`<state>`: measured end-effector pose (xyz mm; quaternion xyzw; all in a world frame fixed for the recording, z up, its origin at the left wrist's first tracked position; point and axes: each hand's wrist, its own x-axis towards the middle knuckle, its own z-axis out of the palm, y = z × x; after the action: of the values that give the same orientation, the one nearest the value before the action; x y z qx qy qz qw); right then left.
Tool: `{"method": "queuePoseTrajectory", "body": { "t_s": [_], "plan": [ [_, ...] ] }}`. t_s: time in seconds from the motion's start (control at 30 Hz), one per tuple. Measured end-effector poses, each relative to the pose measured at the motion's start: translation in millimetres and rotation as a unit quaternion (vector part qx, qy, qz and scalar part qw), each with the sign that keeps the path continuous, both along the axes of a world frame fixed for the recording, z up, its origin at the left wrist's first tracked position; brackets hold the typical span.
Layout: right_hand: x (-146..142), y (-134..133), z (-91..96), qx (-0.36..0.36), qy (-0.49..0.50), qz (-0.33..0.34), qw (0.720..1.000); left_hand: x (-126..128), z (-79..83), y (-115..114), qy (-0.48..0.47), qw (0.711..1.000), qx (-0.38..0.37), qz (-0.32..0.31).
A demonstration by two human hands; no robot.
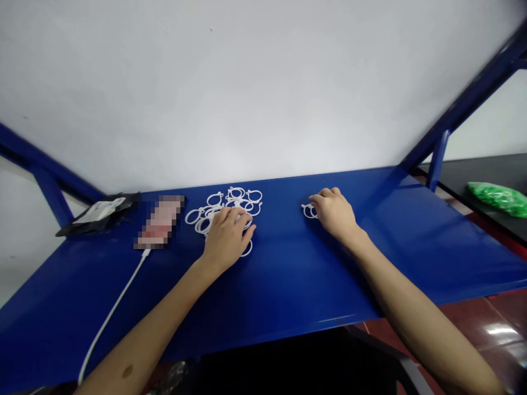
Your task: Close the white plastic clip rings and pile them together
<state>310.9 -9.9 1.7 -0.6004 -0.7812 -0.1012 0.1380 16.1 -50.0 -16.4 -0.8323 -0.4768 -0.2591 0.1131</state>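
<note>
Many white plastic rings (192, 216) with small eyelets lie in a loose pile on the blue table (288, 285), left of centre. My left hand (228, 236) rests palm down over the near side of this pile, thumb apart from the fingers, covering some rings. To the right, my right hand (334, 211) is low at the tabletop with its fingers bent together at a few separate white rings (307, 210). Its fingertips seem closed on one of them, though the hand hides most of that ring.
A phone with a blurred screen (160, 222) lies left of the pile, a white cable (113, 310) running from it to the near edge. Behind it sits a black packet (101, 213) with a white label. Blue frame bars flank the table. A green bag (498, 198) lies on a dark surface at right.
</note>
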Motion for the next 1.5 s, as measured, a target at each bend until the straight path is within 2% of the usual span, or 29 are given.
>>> {"method": "queuePoseTrajectory", "body": {
  "t_s": [0.1, 0.17, 0.23, 0.33, 0.4, 0.53, 0.63, 0.73, 0.97, 1.07, 1.17, 1.33, 1.5],
  "plan": [
    [-8, -3, -0.8, 0.019, 0.011, 0.007, 1.0, 0, 0.2, 15, 0.03, 0.999, 0.017, 0.022],
    [-18, -8, -1.4, 0.032, 0.031, 0.043, 0.998, -5, -1.6, 26, 0.033, 0.999, 0.028, 0.032],
    [-31, -15, -3.7, 0.027, 0.055, 0.109, 0.992, -11, -4.6, 36, 0.03, 0.999, 0.031, 0.031],
    [-56, -24, -10.2, -0.031, 0.068, 0.23, 0.97, -18, -9.1, 43, 0.009, 0.999, 0.023, 0.026],
    [-74, -26, -14.2, -0.052, 0.037, 0.269, 0.961, -19, -10.6, 42, -0.009, 0.999, 0.017, 0.026],
    [-102, -14, -16.1, -0.07, 0.004, 0.237, 0.969, -20, -9.6, 38, -0.019, 0.999, 0.007, 0.028],
    [-110, -4, -14.9, -0.087, 0.018, 0.225, 0.97, -22, -7.8, 36, -0.018, 0.999, -0.002, 0.037],
    [-108, -2, -15.6, -0.075, 0.04, 0.247, 0.965, -25, -6.0, 34, -0.02, 0.999, -0.01, 0.031],
    [-88, -15, -21.9, -0.04, 0.082, 0.265, 0.96, -18, 2.2, 27, -0.008, 0.998, -0.026, -0.05],
    [-83, -19, -25.2, -0.023, 0.144, 0.269, 0.952, -12, 6.3, 23, -0.023, 0.997, -0.008, -0.075],
    [-81, -22, -26.7, -0.024, 0.24, 0.27, 0.932, -6, 8.8, 19, -0.037, 0.994, 0.027, -0.104],
    [-83, -30, -23.5, -0.042, 0.384, 0.221, 0.896, 1, 11.9, 11, -0.063, 0.984, 0.088, -0.139],
    [-84, -35, -17.4, -0.054, 0.373, 0.24, 0.894, 3, 15.9, 7, -0.085, 0.979, 0.127, -0.136]
  ]
}}
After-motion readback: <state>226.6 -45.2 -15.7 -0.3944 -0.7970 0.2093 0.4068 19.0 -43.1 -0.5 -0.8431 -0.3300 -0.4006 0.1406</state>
